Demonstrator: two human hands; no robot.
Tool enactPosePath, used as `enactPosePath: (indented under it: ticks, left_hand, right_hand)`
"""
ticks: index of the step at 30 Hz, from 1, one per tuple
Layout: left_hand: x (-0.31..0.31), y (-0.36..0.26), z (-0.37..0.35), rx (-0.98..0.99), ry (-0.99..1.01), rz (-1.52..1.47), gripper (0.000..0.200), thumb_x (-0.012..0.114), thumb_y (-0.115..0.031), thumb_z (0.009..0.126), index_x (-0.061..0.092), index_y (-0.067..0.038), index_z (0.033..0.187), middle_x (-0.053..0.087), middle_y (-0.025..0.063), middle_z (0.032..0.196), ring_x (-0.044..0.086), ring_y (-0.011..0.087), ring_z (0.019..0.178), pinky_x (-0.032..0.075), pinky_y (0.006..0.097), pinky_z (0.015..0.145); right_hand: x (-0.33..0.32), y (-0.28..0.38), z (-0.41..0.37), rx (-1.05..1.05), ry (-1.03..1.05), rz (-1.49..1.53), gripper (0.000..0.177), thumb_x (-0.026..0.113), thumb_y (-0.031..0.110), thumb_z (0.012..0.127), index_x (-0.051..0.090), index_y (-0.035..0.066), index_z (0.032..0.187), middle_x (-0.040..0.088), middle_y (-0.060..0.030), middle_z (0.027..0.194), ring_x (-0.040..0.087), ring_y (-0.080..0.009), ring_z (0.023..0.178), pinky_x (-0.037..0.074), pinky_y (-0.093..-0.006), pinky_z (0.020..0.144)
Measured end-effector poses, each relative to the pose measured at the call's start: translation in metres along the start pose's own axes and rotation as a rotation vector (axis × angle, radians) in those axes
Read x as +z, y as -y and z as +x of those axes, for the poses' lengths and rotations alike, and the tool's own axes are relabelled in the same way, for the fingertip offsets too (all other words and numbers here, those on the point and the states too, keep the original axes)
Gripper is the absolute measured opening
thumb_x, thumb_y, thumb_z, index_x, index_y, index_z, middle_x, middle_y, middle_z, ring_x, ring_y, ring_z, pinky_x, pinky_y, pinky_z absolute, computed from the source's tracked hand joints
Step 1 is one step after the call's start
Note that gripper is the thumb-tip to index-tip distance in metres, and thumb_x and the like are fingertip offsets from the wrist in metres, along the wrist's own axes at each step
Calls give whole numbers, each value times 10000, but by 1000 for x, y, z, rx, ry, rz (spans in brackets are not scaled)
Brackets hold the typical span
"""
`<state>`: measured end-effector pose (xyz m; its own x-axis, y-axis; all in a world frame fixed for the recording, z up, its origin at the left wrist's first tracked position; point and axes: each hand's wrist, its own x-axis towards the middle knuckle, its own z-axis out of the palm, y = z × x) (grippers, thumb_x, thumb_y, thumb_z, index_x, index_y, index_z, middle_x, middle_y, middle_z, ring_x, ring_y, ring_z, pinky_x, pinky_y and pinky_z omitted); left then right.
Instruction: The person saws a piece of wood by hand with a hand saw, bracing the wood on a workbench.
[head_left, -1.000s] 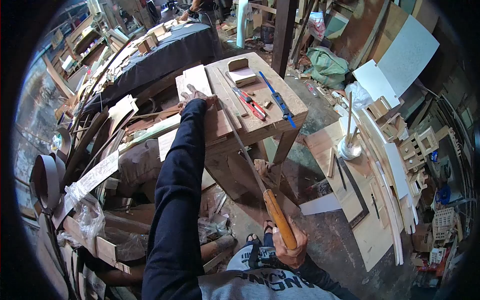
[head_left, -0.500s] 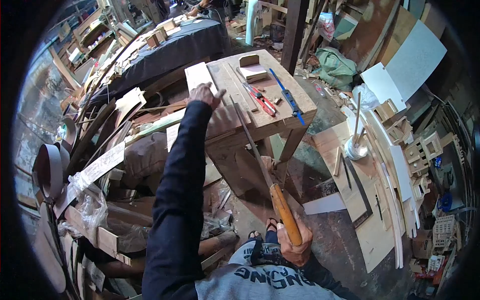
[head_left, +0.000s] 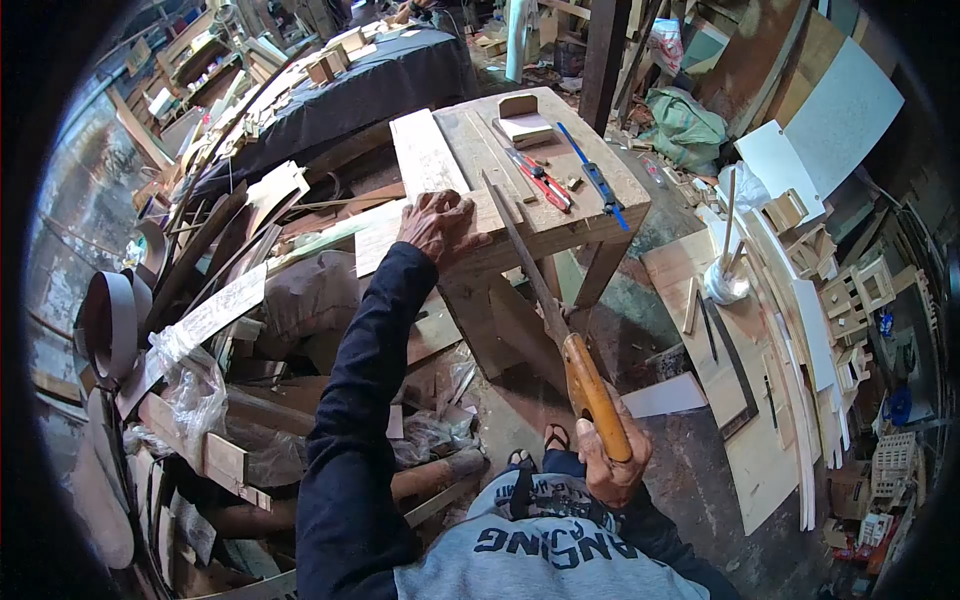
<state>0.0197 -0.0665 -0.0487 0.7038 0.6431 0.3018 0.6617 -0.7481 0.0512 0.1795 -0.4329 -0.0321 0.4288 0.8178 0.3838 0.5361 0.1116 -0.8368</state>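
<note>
Saw [head_left: 560,335] on workbench [head_left: 590,215], hands well apart.
Left hand [head_left: 440,225] pressed flat on plank [head_left: 425,155] at workbench's near edge; right hand [head_left: 612,465] clamped round saw handle below the workbench, blade slanting up onto its top.

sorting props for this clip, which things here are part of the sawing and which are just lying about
In use:
handsaw, gripped by the right hand
pale plank, pressed by the left hand
workbench under both

Lying about:
red-handled tool
blue tool
wooden block
green sack
</note>
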Motion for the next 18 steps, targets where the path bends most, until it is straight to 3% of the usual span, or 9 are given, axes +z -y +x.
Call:
enactPosePath:
  ticks: [2, 4, 5, 6, 8, 11, 14, 18]
  left_hand:
    - [-6, -1, 7, 24, 31, 12, 592, 596, -555, 918, 607, -92, 1287, 589, 147, 1304, 527, 380, 1178, 450, 462, 991]
    - [-2, 12, 9, 101, -20, -49, 553, 583, -525, 939, 624, -75, 1258, 615, 151, 1255, 542, 382, 1148, 456, 446, 987]
    - [1, 18, 11, 142, -41, -79, 535, 576, -509, 950, 632, -66, 1244, 627, 153, 1231, 550, 382, 1132, 459, 438, 985]
    - [0, 20, 15, 67, 1, -145, 589, 629, -564, 890, 677, -107, 1258, 646, 138, 1269, 540, 365, 1168, 454, 428, 1017]
    - [-6, 26, 20, 94, 81, -202, 534, 592, -497, 945, 648, -96, 1293, 635, 154, 1303, 551, 344, 1216, 443, 422, 1025]
    - [-2, 56, 30, 140, 188, -350, 515, 575, -493, 973, 657, -104, 1301, 635, 159, 1325, 576, 304, 1252, 439, 414, 1037]
    - [-6, 65, 35, 64, 236, -419, 517, 576, -506, 972, 672, -102, 1281, 649, 159, 1303, 593, 303, 1229, 446, 413, 1030]
    - [-10, 68, 42, -41, 313, -499, 520, 576, -521, 967, 685, -106, 1260, 675, 163, 1252, 624, 300, 1174, 462, 399, 1000]
  right_hand:
    - [7, -17, -3, -236, -105, -140, 516, 622, 203, 845, 593, -97, 1263, 659, -117, 735, 626, -158, 580, 495, -283, 569]
    - [12, -38, -13, -271, -145, -249, 513, 625, 210, 846, 600, -100, 1254, 620, -81, 657, 585, -128, 515, 473, -271, 526]
    - [11, -49, -28, -172, -137, -270, 516, 626, 212, 848, 599, -101, 1256, 601, -65, 629, 565, -116, 493, 465, -268, 512]
    - [10, -53, -29, -164, -164, -275, 518, 625, 214, 850, 597, -103, 1259, 592, -57, 614, 552, -108, 478, 456, -264, 497]
    - [7, -57, -20, -242, -247, -267, 523, 622, 217, 854, 591, -107, 1265, 584, -51, 598, 534, -99, 456, 438, -254, 470]
    - [-2, -48, -16, -94, -213, -166, 534, 619, 216, 854, 584, -121, 1266, 589, -54, 603, 528, -96, 456, 434, -253, 466]
    - [-7, -20, -4, 89, -171, 116, 525, 626, 210, 846, 592, -128, 1246, 610, -71, 633, 552, -119, 485, 463, -268, 511]
    - [-9, -4, 3, 65, -128, 82, 499, 627, 199, 839, 604, -133, 1212, 642, -122, 698, 597, -160, 534, 511, -299, 587]
